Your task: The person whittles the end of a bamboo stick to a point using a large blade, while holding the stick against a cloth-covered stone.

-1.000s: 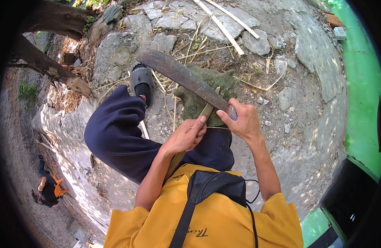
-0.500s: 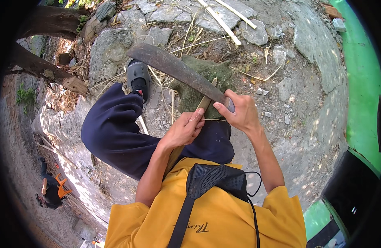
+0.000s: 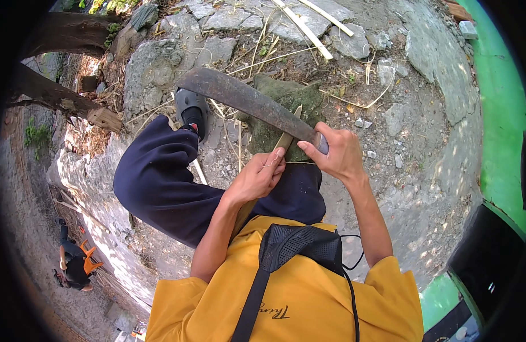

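My right hand point(image 3: 341, 153) is closed around the handle of a machete point(image 3: 240, 98), its long, dark, worn blade reaching up and left. The blade lies across a flat strip of wood or bamboo point(image 3: 284, 140) near the strip's pointed far end. Fingers and thumb of my left hand point(image 3: 258, 178) grip that strip just below the blade; its near part runs back beneath my left forearm toward my shirt. A thin pale fibre point(image 3: 300, 163) stretches to the right from my left hand. Beyond the strip's tip sits a mossy green-grey stone point(image 3: 263, 128), partly hidden by the machete.
Pale split strips point(image 3: 303, 28) and thin shavings litter the stony ground ahead. Thick logs point(image 3: 69, 94) lie at the far left. A green surface point(image 3: 499, 102) borders the right side. At the lower left is another person point(image 3: 74, 265) near an orange chair point(image 3: 90, 261).
The machete and my right hand have shifted slightly right, and the blade's tip sits a little lower. My left hand keeps its grip on the strip.
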`<state>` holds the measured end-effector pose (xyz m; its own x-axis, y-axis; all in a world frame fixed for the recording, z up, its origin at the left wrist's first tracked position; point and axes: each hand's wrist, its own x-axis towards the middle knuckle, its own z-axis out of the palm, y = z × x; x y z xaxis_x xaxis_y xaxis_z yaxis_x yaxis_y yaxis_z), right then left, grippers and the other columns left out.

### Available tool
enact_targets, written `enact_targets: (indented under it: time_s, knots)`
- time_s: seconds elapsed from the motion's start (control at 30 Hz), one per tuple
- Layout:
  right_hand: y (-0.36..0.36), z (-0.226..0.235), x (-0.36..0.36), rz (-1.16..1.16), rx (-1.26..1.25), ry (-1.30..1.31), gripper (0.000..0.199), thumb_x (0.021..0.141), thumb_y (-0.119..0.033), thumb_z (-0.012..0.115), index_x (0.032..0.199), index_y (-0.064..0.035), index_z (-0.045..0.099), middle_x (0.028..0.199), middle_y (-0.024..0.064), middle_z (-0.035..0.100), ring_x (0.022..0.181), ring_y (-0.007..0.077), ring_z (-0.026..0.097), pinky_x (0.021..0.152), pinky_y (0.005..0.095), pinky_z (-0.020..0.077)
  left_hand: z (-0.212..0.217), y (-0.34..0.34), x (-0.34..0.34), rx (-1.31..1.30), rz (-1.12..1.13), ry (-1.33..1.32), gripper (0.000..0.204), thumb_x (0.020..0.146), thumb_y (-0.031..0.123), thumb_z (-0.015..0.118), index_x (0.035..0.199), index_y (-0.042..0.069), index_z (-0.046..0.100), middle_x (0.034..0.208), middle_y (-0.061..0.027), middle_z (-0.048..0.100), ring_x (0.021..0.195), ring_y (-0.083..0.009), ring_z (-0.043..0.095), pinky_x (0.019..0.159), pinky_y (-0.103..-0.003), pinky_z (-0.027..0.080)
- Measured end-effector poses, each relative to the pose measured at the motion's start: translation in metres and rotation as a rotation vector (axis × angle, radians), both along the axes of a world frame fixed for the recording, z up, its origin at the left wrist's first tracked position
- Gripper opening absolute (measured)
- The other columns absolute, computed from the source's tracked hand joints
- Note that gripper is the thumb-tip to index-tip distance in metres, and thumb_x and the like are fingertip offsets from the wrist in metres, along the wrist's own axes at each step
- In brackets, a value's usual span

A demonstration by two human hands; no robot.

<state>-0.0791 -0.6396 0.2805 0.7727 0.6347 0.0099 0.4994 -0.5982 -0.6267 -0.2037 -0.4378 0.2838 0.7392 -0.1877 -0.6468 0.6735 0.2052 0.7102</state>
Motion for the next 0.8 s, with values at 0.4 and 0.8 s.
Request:
enact_targets:
  time_s: [0.4, 0.8]
  knots:
    - [0.011, 0.006, 0.008, -0.028, -0.070, 0.134, 0.062, 0.094, -0.065, 0.066, 0.085, -0.0046, 0.070, 0.053, 0.0154, 0.057, 0.054, 0.0356, 0.066, 0.053, 0.0462, 0.0510, -0.005, 0.000, -0.003, -0.029, 0.027, -0.023, 0.053, 0.114, 0.054, 0.037, 0.080, 0.013, 0.038, 0.058, 0.0056, 0.031, 0.044, -0.0061, 0.024, 0.040, -0.027, 0.020]
    - [0.018, 0.003, 0.008, -0.095, -0.026, 0.064, 0.056, 0.095, -0.058, 0.069, 0.088, -0.0023, 0.071, 0.054, 0.0157, 0.056, 0.050, 0.0334, 0.062, 0.052, 0.0425, 0.0469, -0.002, 0.002, -0.002, -0.005, 0.025, 0.001, 0.053, 0.114, 0.054, 0.036, 0.079, 0.014, 0.036, 0.058, 0.0060, 0.029, 0.045, -0.0057, 0.023, 0.040, -0.026, 0.019]
